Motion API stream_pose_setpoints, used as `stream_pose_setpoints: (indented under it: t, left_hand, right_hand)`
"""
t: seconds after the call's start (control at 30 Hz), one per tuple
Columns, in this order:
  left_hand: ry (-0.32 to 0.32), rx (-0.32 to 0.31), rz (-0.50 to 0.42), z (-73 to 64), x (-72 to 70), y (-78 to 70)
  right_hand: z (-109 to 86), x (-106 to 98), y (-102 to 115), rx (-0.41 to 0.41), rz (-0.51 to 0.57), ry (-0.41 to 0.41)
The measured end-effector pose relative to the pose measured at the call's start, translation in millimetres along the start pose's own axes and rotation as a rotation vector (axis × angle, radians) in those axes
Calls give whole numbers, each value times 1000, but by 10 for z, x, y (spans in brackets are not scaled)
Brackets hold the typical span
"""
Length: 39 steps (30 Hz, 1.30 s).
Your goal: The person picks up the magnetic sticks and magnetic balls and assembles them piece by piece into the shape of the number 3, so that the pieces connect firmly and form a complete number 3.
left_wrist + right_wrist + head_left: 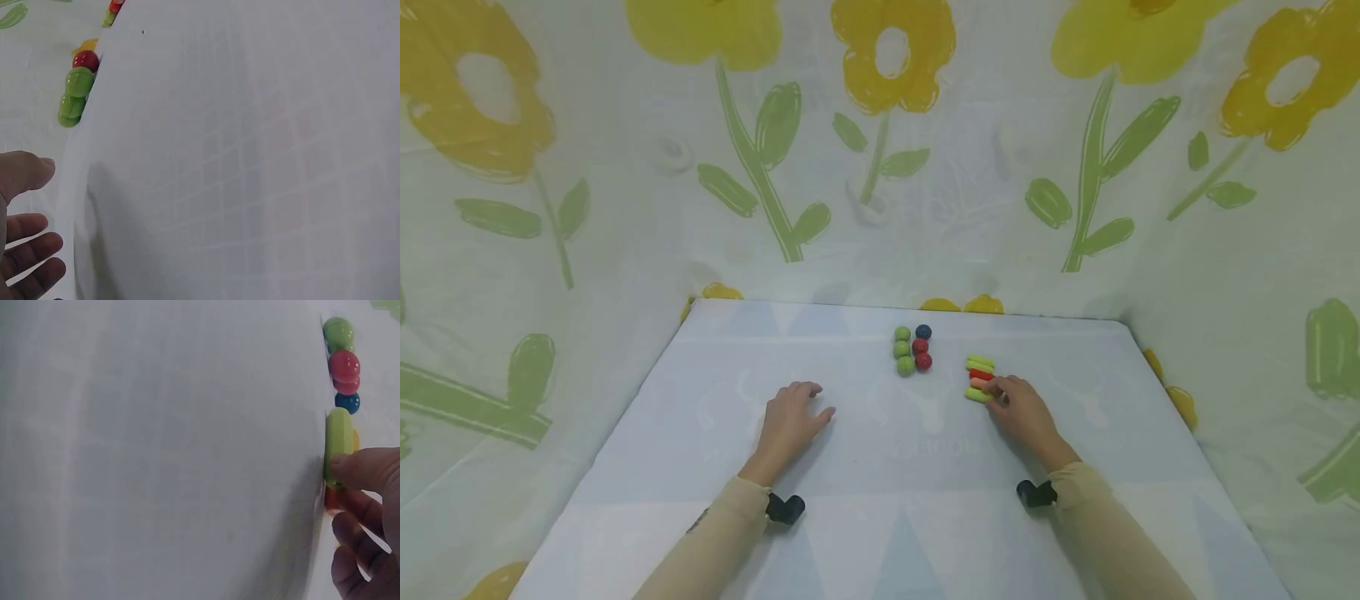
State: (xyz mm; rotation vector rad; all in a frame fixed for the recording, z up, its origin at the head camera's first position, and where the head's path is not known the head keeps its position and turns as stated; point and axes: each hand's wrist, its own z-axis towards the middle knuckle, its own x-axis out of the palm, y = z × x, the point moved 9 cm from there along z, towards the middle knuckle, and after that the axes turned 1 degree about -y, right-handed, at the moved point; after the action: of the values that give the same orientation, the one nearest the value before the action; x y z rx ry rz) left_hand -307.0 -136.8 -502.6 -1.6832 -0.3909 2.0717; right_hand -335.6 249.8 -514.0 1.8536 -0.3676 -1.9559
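Observation:
My right hand pinches the near end of a short yellow-green stick between thumb and forefinger. The stick lies on the table at the front of a column of similar ones. Behind it come a pink stick, a red stick and two more yellow-green sticks. Away to the left, my left hand hovers over or rests on the table, holding nothing. In the left wrist view its thumb and fingers are spread apart.
Two columns of small shiny balls stand left of the sticks: green balls, red balls and a blue ball. A pale cloth covers the table. Flower-printed sheets hang behind and along both sides.

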Motion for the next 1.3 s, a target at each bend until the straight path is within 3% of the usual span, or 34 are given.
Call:
stream_pose_setpoints:
  t: [0.2,0.47,0.8,1.3]
  left_hand:
    - [49,28,-31,-13,83,-41]
    - [44,78,-62,-40,155,-113]
    - [62,120,-95,-61,252,-244]
    - [100,193,-136,-130,387,-487]
  right_hand:
    - [-26,42,79,1,46,58]
    - [-59,143,144,33,64,113]
    - [-129,283,438,-103,68,179]
    - [-172,474,730,-146,117,268]
